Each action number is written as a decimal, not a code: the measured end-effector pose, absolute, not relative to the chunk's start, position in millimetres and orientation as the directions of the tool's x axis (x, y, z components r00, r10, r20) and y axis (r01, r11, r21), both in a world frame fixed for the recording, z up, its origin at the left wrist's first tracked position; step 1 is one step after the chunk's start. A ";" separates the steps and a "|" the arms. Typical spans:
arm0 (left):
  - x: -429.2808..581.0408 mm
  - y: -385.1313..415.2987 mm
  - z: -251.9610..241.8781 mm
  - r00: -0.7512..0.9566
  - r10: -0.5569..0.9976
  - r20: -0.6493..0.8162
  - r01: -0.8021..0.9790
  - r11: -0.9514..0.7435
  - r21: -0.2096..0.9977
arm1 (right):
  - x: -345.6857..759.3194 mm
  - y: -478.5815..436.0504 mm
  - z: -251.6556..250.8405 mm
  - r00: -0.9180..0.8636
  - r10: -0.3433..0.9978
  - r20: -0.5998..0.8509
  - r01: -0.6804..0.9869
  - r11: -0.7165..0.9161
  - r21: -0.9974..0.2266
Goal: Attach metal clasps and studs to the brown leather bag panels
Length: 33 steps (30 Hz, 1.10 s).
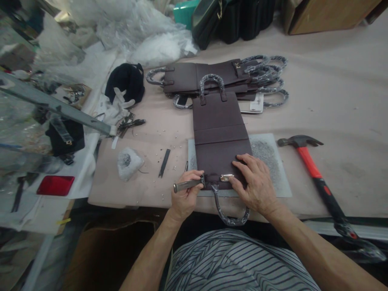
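A dark brown leather bag panel [222, 115] lies flat, with a plastic-wrapped handle at each end. My left hand [185, 198] is closed round a metal punch [186, 185], held tilted at the panel's near left edge; its dark tip meets a small strap there. My right hand [256, 184] rests spread on the panel's near right corner, thumb beside a shiny metal clasp [226, 178]. Under the panel is a pale, scuffed board [269, 165]. The near wrapped handle [232, 221] hangs over the table edge.
A claw hammer [315, 169] with a red and black handle lies right. Behind are stacked brown bag panels [184, 76]. Left are a dark flat strip [164, 163], scattered tiny studs, a plastic-wrapped lump [129, 163] and a black cap [125, 83]. A metal bar [60, 107] crosses far left.
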<state>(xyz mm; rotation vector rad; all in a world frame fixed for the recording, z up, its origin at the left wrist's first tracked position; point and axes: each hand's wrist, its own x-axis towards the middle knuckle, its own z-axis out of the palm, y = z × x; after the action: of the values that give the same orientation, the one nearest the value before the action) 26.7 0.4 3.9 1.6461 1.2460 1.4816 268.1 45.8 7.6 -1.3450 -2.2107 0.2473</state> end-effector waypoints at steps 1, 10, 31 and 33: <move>26.7 0.1 4.2 -0.055 0.908 0.416 0.262 -0.389 0.883 | 268.0 45.9 7.8 -0.358 0.867 0.347 0.767 0.485 -0.421; 27.3 -6.0 -2.5 -0.122 0.927 0.353 0.228 -0.320 0.919 | 268.6 45.8 7.0 -0.358 0.862 0.359 0.761 0.492 -0.423; 25.1 -2.0 -2.8 -0.102 0.944 0.313 0.153 -0.296 0.943 | 268.3 46.3 7.4 -0.354 0.863 0.361 0.764 0.489 -0.421; 24.5 -3.5 -7.0 -0.126 0.954 0.273 0.093 -0.263 0.960 | 268.2 46.1 8.3 -0.355 0.864 0.358 0.764 0.489 -0.422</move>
<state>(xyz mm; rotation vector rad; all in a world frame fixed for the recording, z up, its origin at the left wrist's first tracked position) 24.5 -3.5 -7.0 1.3989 1.2274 1.4791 268.2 46.1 8.3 -1.3375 -2.1998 0.2457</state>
